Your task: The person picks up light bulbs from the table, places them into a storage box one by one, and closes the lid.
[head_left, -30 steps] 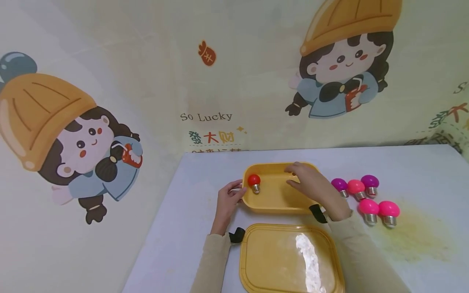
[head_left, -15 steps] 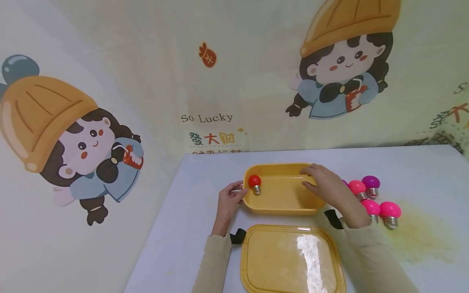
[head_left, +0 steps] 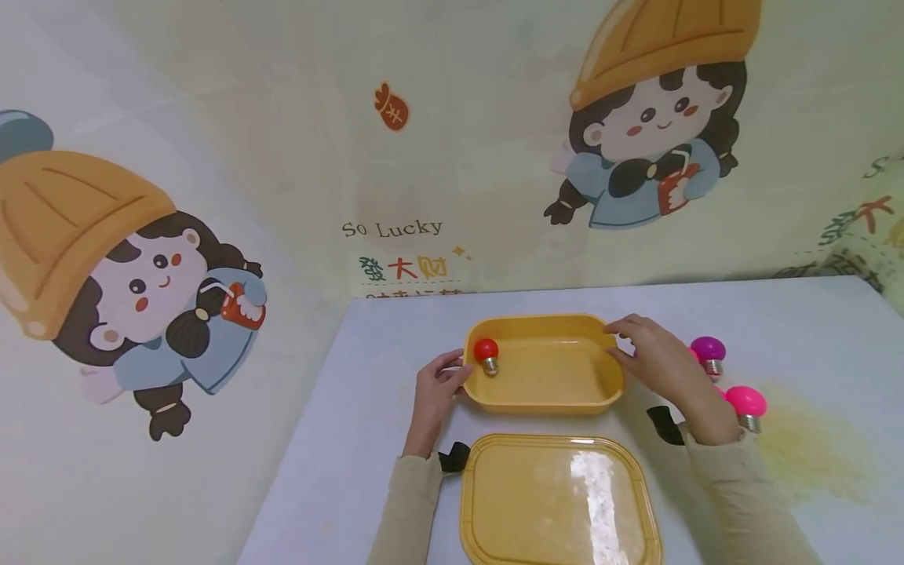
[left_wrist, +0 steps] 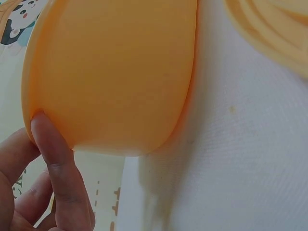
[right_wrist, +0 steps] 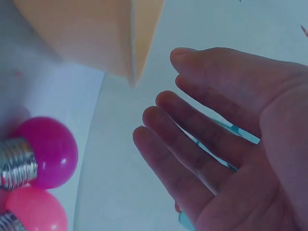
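Note:
My left hand (head_left: 432, 392) holds the left end of a yellow plastic box (head_left: 544, 407), and the left wrist view shows its thumb and fingers pinching the box's edge. Inside the box, at its left end, lies a red light bulb (head_left: 486, 351) with a silver screw base. Beside the box's right end is my right hand (head_left: 660, 362), holding nothing. Its fingers are loosely spread and a little apart from the box in the right wrist view. A purple bulb (right_wrist: 48, 151) and a pink bulb (right_wrist: 39, 209) lie below that hand's level, close to it.
A flat yellow lid-like tray (head_left: 558, 502) lies on the white table (head_left: 339, 439) in front of the box. More bulbs, including a bright pink one (head_left: 746, 402), lie right of the box, partly hidden by the right arm. A cartoon-patterned wall covering (head_left: 487, 180) rises behind.
My right hand has moved right, from above the box's inside to its right end, now covering some of the bulbs. My left hand keeps its hold; the red bulb stays put.

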{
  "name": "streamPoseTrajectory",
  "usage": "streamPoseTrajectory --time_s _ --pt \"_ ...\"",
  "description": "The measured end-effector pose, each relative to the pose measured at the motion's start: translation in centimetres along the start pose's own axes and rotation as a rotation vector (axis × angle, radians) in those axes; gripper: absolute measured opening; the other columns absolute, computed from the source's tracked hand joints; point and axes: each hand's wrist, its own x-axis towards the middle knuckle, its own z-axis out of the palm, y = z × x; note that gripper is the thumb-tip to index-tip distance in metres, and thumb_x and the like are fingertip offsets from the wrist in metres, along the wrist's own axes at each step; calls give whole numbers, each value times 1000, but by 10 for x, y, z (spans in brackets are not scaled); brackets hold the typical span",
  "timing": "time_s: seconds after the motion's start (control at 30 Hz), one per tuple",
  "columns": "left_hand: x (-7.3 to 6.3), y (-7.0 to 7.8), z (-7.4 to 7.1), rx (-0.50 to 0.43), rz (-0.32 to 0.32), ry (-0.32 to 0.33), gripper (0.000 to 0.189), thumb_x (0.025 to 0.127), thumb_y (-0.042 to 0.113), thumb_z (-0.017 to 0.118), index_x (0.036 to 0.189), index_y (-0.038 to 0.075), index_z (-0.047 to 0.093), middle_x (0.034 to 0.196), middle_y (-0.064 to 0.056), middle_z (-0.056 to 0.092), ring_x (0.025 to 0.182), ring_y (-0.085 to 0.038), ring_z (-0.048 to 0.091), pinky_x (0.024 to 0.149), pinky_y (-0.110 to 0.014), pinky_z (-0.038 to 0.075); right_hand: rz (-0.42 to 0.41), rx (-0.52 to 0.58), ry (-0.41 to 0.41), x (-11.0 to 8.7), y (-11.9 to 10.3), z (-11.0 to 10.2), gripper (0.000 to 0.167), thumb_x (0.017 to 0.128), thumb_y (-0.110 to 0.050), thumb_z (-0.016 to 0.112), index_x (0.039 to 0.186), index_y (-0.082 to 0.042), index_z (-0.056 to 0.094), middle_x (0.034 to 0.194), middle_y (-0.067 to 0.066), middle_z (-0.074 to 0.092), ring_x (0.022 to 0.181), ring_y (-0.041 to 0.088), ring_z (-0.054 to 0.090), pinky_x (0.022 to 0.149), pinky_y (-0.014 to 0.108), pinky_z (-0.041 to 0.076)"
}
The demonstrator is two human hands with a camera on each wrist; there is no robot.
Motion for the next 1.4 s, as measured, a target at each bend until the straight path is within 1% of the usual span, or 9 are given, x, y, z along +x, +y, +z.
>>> streamPoseTrajectory --time_s 0.2,0.37,0.47,0.7,0.8,0.93,1.07,1.23,1.4 --pt "-1 0 -3 10 3 13 36 91 16 73 125 7 67 111 -11 63 80 -16 63 65 -20 55 97 11 -36 -2 9 -4 38 86 -10 75 120 5 64 118 26 61 95 39 66 82 53 57" --pt "0 -1 -4 10 -8 14 37 90 17 74 125 6 67 112 -13 63 81 -18 64 66 -19 55 144 9 -67 -2 17 -4 40 87 -12 74 121 6 63 118 27 60 107 44 58 91 59 51" --pt "1 -2 -3 5 -13 14 38 90 16 74 126 6 67 113 -13 64 82 -19 64 66 -20 55 157 2 -85 -3 23 -3 39 87 -12 74 120 7 63 117 28 60 109 46 54 94 62 48" --pt "2 -2 -3 -4 -32 15 38 90 15 74 126 6 66 112 -11 63 84 -20 64 65 -19 54 178 19 -131 -5 33 -1 41 87 -13 75 120 7 62 115 28 61 108 46 54 94 62 47" --pt "1 3 -3 -11 -39 4 38 90 12 73 127 4 66 112 -12 63 86 -22 64 66 -20 55 188 13 -148 -6 37 -1 42 87 -13 75 121 8 62 115 28 60 108 46 53 94 63 47" --pt "-5 16 -2 -7 -32 -17 37 91 8 71 127 -1 64 110 -13 63 87 -26 64 69 -25 57 187 -4 -159 -6 41 -2 42 86 -12 76 120 8 62 113 29 60 104 46 54 92 63 48" --pt "-13 27 -3 -13 -27 -34 37 91 7 71 126 -2 64 109 -13 63 85 -22 64 71 -29 58 213 -5 -182 -4 42 -2 43 84 -10 78 120 9 62 111 29 61 104 45 55 90 61 50" --pt "-16 29 -3 -22 -20 -42 37 91 7 71 126 -3 64 109 -13 63 86 -22 65 69 -26 57 252 3 -213 -3 42 -1 45 82 -9 79 119 9 62 108 28 61 102 45 56 86 59 53" --pt "-15 28 -3 -11 -16 -40 38 91 8 71 127 -2 63 110 -14 63 94 -36 65 68 -24 56 230 1 -222 -3 46 2 40 83 -9 79 116 9 64 103 25 64 95 41 59 83 57 54"
